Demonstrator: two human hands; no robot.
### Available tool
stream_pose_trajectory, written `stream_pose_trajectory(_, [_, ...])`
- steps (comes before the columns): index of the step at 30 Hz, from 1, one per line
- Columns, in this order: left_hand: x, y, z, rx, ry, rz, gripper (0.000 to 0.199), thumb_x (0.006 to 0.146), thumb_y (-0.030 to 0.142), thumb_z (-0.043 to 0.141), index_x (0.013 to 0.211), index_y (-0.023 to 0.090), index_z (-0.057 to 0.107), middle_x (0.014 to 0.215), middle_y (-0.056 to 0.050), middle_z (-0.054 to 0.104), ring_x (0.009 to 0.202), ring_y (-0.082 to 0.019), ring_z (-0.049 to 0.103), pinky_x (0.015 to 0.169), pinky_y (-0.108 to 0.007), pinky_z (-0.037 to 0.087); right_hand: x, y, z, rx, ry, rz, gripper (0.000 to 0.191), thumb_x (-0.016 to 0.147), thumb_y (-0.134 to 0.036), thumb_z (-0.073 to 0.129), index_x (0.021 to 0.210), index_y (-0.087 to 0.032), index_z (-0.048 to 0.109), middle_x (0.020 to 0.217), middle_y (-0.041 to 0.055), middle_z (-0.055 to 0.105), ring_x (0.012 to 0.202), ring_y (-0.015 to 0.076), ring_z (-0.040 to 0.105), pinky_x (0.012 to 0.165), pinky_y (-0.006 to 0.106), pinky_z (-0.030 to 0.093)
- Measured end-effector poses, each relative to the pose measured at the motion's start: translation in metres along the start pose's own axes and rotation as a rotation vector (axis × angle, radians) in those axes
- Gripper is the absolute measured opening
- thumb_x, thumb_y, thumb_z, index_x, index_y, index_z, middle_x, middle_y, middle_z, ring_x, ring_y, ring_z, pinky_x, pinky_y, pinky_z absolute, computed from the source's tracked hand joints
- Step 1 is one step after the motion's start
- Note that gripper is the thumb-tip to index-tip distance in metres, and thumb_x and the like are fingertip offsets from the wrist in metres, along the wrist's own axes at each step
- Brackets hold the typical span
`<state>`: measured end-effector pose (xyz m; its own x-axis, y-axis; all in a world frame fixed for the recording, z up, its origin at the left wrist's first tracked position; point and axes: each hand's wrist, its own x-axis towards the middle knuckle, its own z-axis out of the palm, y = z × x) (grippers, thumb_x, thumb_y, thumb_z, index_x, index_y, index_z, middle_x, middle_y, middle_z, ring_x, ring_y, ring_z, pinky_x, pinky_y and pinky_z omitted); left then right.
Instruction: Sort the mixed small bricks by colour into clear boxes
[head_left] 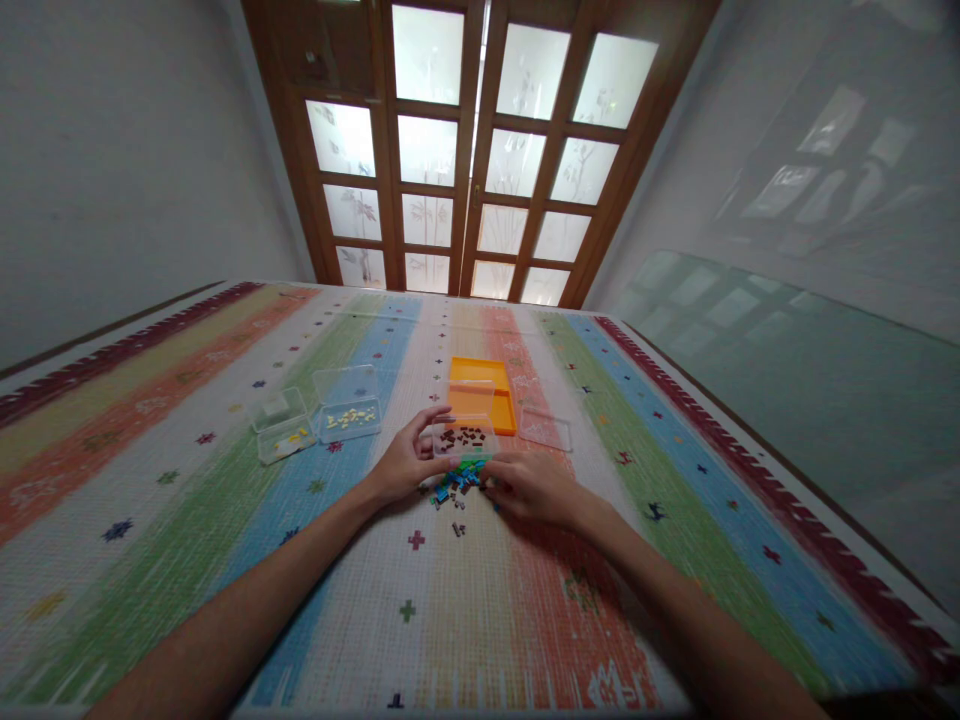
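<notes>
A clear box (465, 438) with small dark brown pieces stands in front of my hands. My left hand (409, 460) is at the box's left side, thumb and fingers apart and curved around its near left corner. Against the box's near side lies a pile of small blue, green and dark pieces (459, 482), with a few brown ones nearer to me. My right hand (529, 485) is at the pile's right edge, its fingers bent together and pointing down; whatever they hold, if anything, is hidden.
Behind the box lies an orange two-part tray (480, 364). To its right is a clear lid or shallow box (546, 430). On the left stand two open clear boxes, one with pale pieces (350, 418), one with yellow pieces (286, 438). A striped cloth (360, 620) covers the table.
</notes>
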<state>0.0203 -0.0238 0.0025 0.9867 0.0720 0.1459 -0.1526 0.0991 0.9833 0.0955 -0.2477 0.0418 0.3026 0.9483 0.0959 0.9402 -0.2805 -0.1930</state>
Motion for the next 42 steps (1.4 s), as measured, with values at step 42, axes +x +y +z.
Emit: stream_pose_trajectory(42, [0.0004,0.0011,0.0023,-0.028,0.054,0.021,0.074,0.068,0.022,0.086,0.134,0.024,0.052,0.139,-0.014,0.051,0.106,-0.024,0.068,0.095,-0.045,0.055,-0.0011,-0.0028,0.0065,-0.066,-0.033,0.116,0.014,0.091,-0.023,0.056,0.091,-0.014,0.067,0.082,0.0065,0.068,0.065,0.0140,0.053,0.058,0.028,0.022])
